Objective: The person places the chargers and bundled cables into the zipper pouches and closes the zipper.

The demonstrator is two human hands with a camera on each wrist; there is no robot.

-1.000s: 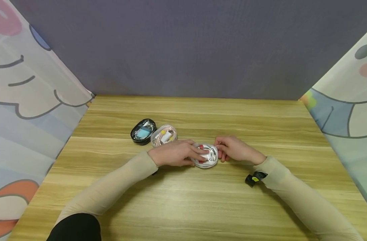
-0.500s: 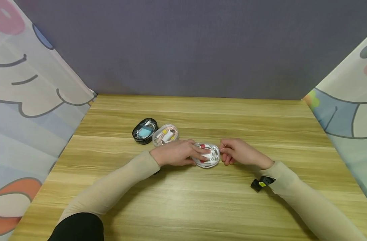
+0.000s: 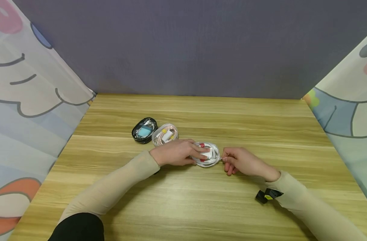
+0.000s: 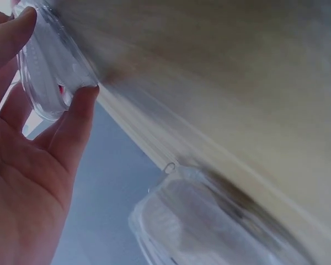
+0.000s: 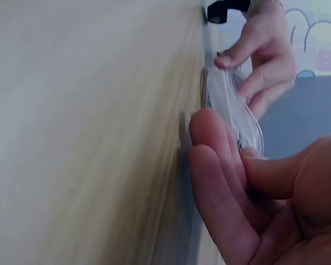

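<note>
A clear oval zip case (image 3: 214, 157) with a coiled white cable, red ties and a white block inside lies mid-table. My left hand (image 3: 177, 153) grips its left side, fingers over the top; in the left wrist view the thumb presses its lower edge (image 4: 49, 66). At the case's right end my right hand (image 3: 242, 160) pinches a small pull between thumb and forefinger, its other fingers curled below. In the right wrist view that thumb and finger mostly cover the pull, and the left hand (image 5: 267, 61) shows at the far end of the case.
Left of the hands, a clear case (image 3: 168, 134) with a pinkish cable, yellow ties and white block sits beside a black-rimmed case (image 3: 144, 130) holding a light-blue block. The wooden table (image 3: 183, 207) ends at a grey panel (image 3: 183, 50), with printed cloths at both sides.
My right hand has moved toward me and slightly right around the case's right end. The left hand keeps its hold, and the case stays nearly in place.
</note>
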